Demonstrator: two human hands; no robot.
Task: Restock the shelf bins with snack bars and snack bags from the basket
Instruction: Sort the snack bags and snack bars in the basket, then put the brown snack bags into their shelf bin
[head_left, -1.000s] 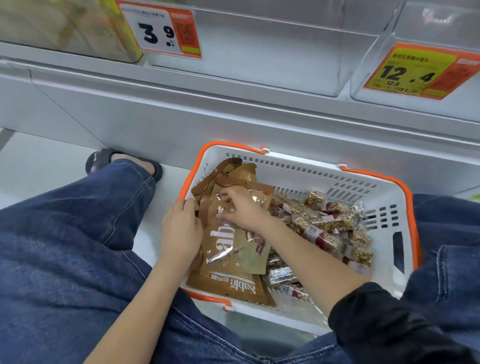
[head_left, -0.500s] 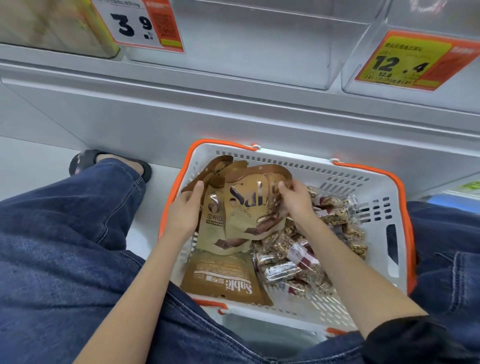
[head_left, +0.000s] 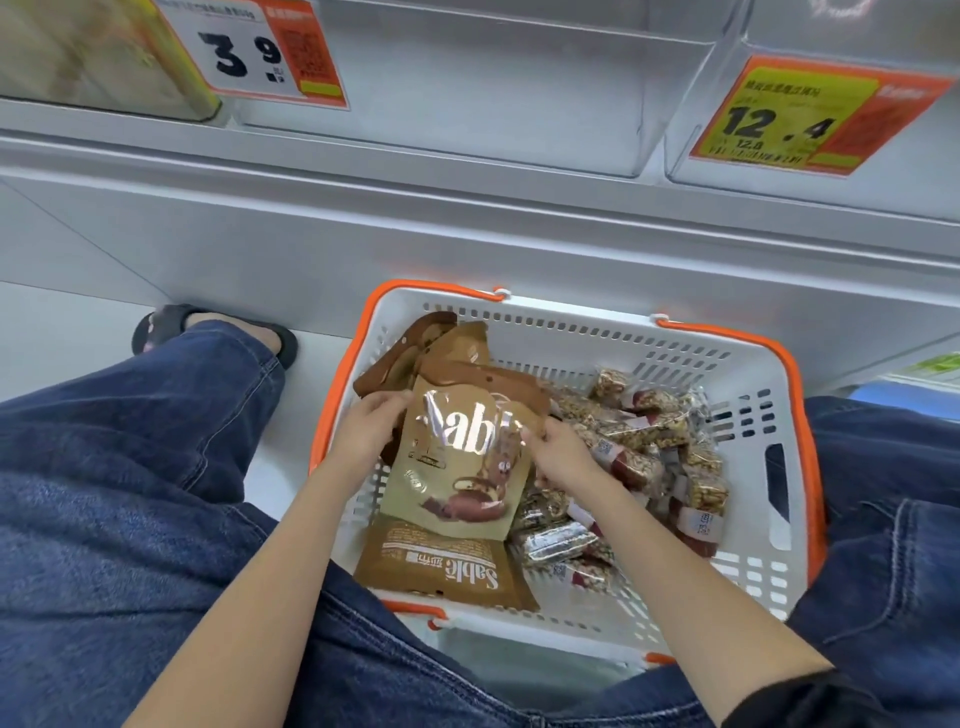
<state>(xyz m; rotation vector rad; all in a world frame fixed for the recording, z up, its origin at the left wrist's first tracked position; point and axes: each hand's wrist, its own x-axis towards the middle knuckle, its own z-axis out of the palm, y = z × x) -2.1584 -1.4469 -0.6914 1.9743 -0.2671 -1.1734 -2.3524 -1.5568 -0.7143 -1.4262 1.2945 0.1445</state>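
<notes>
While both hands are pinching the snack bag (head_left: 457, 467) between my fingers (head_left: 387, 402) | risk: glossy foil slipping back into basket (head_left: 748, 597).

A white basket (head_left: 737, 587) with an orange rim sits on the floor between the person's denim-clad knees, below shelf bins (head_left: 467, 93) at twelve o'clock that carry price tags reading 3.9 (head_left: 249, 52) and 12.4 (head_left: 789, 119). The left hand (head_left: 366, 431) and right hand (head_left: 563, 457) pinch the two sides of a tan snack bag (head_left: 457, 467) held upright over the basket. More brown bags (head_left: 441, 566) lie at its six and eleven o'clock, and wrapped snack bars (head_left: 649, 447) are heaped toward three o'clock.
</notes>
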